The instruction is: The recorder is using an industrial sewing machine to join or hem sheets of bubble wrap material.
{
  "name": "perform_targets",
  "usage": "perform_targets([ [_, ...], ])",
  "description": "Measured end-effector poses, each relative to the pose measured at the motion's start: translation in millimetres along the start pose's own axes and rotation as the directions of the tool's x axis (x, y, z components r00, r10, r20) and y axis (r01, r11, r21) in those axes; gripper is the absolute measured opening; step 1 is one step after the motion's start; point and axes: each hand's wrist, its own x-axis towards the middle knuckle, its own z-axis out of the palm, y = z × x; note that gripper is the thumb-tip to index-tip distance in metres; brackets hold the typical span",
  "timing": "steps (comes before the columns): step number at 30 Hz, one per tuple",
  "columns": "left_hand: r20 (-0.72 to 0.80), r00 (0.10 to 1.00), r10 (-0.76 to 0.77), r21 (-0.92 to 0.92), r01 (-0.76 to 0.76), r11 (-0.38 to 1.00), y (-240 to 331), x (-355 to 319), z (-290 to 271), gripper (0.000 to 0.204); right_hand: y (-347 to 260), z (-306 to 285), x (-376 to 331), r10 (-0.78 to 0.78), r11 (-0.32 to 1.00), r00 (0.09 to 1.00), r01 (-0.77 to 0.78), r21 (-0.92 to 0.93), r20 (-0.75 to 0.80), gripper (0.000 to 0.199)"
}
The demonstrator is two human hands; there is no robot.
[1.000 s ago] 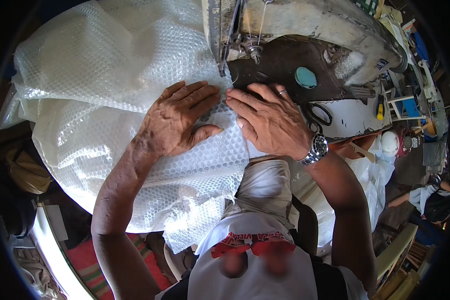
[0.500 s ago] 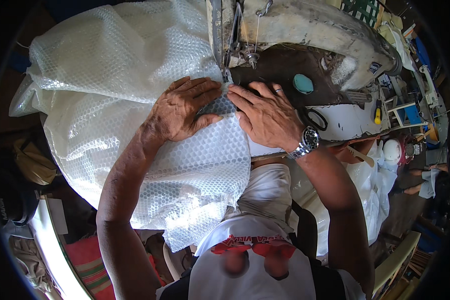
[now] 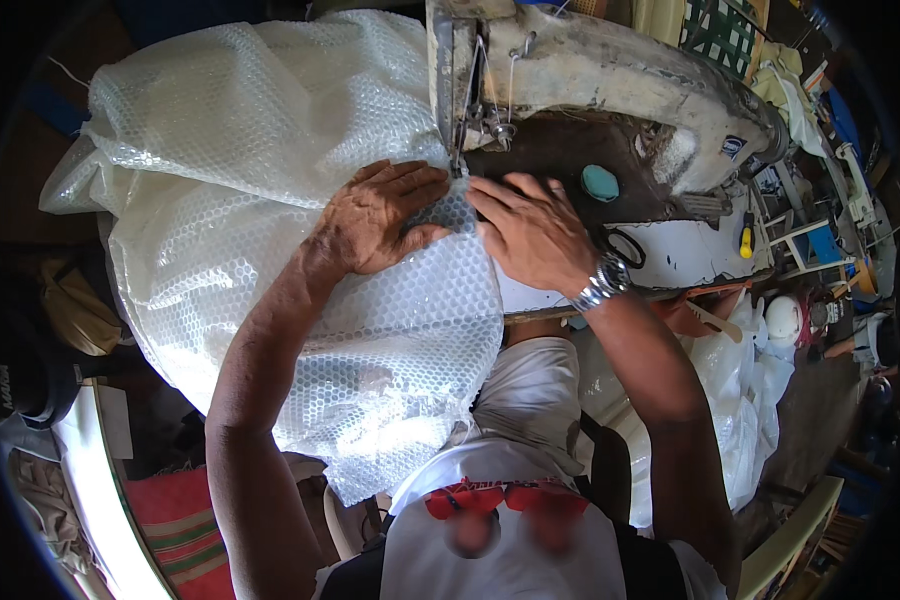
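- Head view, looking down: a person sits at an old sewing machine (image 3: 610, 70), forearms reaching up from the lower edge.
- Left hand (image 3: 375, 215) lies flat, fingers spread and open, palm pressing down on a sheet of clear bubble wrap (image 3: 270, 200); it grips nothing.
- Right hand (image 3: 530, 230), also flat and open, presses the same sheet just beside the left hand; a metal wristwatch (image 3: 600, 283) sits on that wrist.
- Fingertips of both hands nearly meet just below the machine's needle (image 3: 458, 150), where the wrap's edge lies.
- Bubble wrap billows in a big heap to the left of the machine and hangs down over the near edge of the tabletop (image 3: 670, 245) toward the person's lap.
- Scissors (image 3: 625, 243) and a teal oval object (image 3: 600, 183) rest on the tabletop right of the right hand.
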Motion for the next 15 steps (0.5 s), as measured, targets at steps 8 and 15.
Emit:
perform_targets([
  [8,-0.05,0.999,0.002,0.013,-0.001,1.0,-1.0,-4.7,6.8,0.064,146.5,-154.4,-43.5,0.146,0.954,0.641,-0.294,-0.065,-0.753,0.035],
  [15,-0.072,0.997,-0.039,-0.009,0.038,0.999,-0.1,-10.2,9.8,0.066,405.5,-226.0,-73.1,0.678,0.706,0.603,-0.694,0.143,-0.421,0.057],
])
